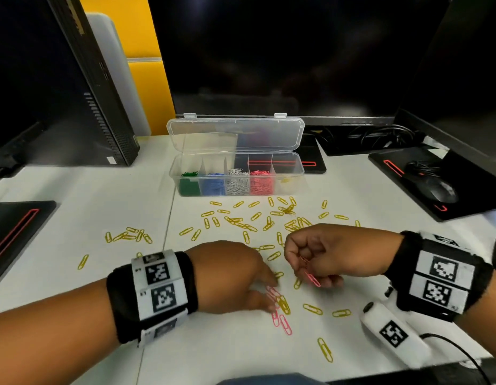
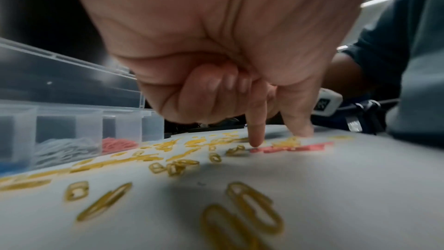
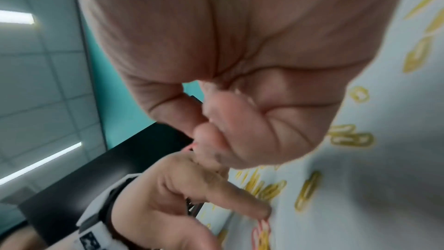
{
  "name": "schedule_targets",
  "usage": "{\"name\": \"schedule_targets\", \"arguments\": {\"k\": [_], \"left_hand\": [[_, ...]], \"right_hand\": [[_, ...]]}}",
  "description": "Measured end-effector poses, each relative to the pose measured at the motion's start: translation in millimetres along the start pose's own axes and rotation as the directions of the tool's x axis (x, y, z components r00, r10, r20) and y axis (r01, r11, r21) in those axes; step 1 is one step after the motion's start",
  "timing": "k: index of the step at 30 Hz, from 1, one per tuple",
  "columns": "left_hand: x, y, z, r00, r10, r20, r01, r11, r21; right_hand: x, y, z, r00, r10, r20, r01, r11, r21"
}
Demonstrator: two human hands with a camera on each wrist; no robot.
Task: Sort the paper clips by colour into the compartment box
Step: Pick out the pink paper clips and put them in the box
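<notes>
Both hands work low over the white desk (image 1: 74, 190), near us. We see the left hand (image 1: 230, 276) with index finger and thumb extended and the other fingers curled, its fingertips (image 2: 256, 140) pressing down on a small cluster of pink clips (image 1: 280, 315) mixed with a yellow one, apparently to pin or slide them free. Our right hand (image 1: 324, 254) is loosely fisted, pinching a pink clip (image 1: 312, 277) that hangs below the fingers; we judge it is collecting pinks before carrying them over. Farther off, the compartment box (image 1: 237, 173) stands with its lid (image 1: 235, 134) raised, so drops are unobstructed; green, blue, white and pink sections are filled, the rightmost nearly empty. Scattered yellow clips (image 1: 255, 218) lie between box and hands, largely unsorted.
</notes>
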State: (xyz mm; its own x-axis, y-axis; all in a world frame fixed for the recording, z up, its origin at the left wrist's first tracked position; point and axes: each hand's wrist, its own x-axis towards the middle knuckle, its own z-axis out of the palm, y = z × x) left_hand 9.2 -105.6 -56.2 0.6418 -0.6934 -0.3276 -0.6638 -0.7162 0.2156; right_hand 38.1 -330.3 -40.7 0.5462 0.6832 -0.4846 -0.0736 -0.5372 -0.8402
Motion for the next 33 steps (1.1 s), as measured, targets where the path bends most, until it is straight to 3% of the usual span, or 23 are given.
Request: {"name": "schedule_targets", "arguments": {"k": [5,6,8,9,11,13,16,18,20,22,24,28,31,33], "left_hand": [[-3.6,10.6,9.4,0.997,0.049,-0.052,-0.038,0.98,0.197],[-5.0,10.0,11.8,0.994,0.083,-0.073,-0.065,0.973,0.221],[-7.3,8.2,17.1,0.987,0.133,-0.088,-0.103,0.955,0.279],[-8.2,7.5,20.2,0.988,0.134,-0.076,-0.106,0.95,0.293],[-7.8,4.6,26.5,0.991,0.127,-0.044,-0.108,0.949,0.296],[-7.1,3.4,28.8,0.995,0.093,-0.049,-0.074,0.951,0.299],[-8.5,1.9,23.7,0.998,0.005,-0.068,0.011,0.973,0.23],[-12.1,-2.6,12.6,0.994,-0.09,-0.056,0.095,0.991,0.094],[-14.6,-12.1,0.7,0.986,-0.164,-0.019,0.159,0.977,-0.145],[-14.2,-20.0,-8.3,0.976,-0.218,-0.016,0.185,0.863,-0.47],[-14.0,-23.5,-15.9,0.965,-0.261,-0.007,0.169,0.649,-0.742],[-17.7,-28.4,-20.2,0.954,-0.299,0.003,0.068,0.207,-0.976],[-21.2,-38.0,-15.1,0.954,-0.3,-0.028,-0.045,-0.05,-0.998],[-23.5,-44.2,-12.9,0.964,-0.262,-0.044,-0.103,-0.215,-0.971]], "right_hand": [[1.8,10.4,7.9,0.994,0.087,0.069,-0.099,0.973,0.21],[2.4,9.0,12.0,0.995,0.082,0.062,-0.088,0.989,0.115],[1.9,2.7,21.7,0.999,0.03,0.012,-0.025,0.951,-0.307],[2.1,-0.1,25.7,1.0,-0.023,0.01,0.025,0.867,-0.498],[1.0,-3.3,31.1,0.998,-0.07,-0.001,0.048,0.703,-0.71],[1.6,-2.1,32.5,0.993,-0.097,-0.061,0.01,0.604,-0.797],[1.2,1.1,30.1,0.978,-0.13,-0.164,-0.057,0.585,-0.809],[-2.6,0.3,32.4,0.974,-0.194,-0.122,0.015,0.587,-0.81],[-3.0,1.7,38.5,0.971,-0.237,-0.002,0.139,0.577,-0.805],[0.2,3.4,45.3,0.974,-0.206,0.097,0.197,0.552,-0.81],[3.3,3.7,48.3,0.983,-0.142,0.12,0.178,0.525,-0.832],[3.5,-0.1,54.3,0.997,-0.036,0.065,0.074,0.458,-0.886],[1.4,-3.6,50.6,0.998,-0.052,0.046,0.067,0.567,-0.821],[0.8,-4.0,38.2,0.997,-0.069,0.02,0.068,0.818,-0.571]]}}
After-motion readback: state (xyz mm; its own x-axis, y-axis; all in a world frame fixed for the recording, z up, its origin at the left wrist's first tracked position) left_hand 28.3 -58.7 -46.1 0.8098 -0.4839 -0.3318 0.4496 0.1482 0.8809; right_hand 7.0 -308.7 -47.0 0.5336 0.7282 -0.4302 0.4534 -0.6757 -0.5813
